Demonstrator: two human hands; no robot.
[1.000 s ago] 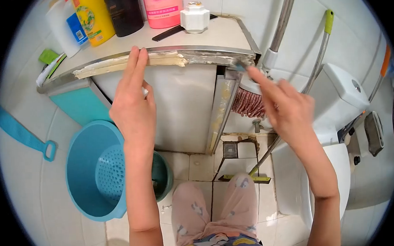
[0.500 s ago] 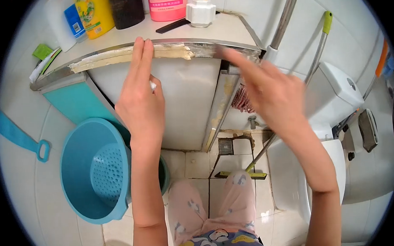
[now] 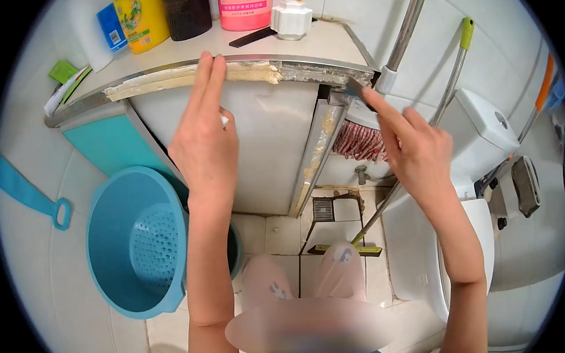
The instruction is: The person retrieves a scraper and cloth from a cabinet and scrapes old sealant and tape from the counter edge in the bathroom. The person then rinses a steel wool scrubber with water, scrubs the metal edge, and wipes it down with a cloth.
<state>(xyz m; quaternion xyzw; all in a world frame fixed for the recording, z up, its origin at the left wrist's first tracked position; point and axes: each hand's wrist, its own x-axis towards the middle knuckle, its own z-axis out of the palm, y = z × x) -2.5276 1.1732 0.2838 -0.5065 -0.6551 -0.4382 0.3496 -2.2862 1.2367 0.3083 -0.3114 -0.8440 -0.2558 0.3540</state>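
Blade [image 3: 356,88] juts from the gripping right hand [image 3: 415,150] at the counter edge [image 3: 322,74]. Beige strip [image 3: 251,72] runs under two fingers [image 3: 215,82] of the left hand [image 3: 203,145]; whether that hand grips anything, I cannot tell.

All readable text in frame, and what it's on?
"ROSE": faint, on the pink bottle.
Chinese characters on the same bottle's darker band and below it: too small and blurred to read.
Yellow bottle: printed label, too small to read.
Blue container: pale label block, too small to read.
Nothing else legible.
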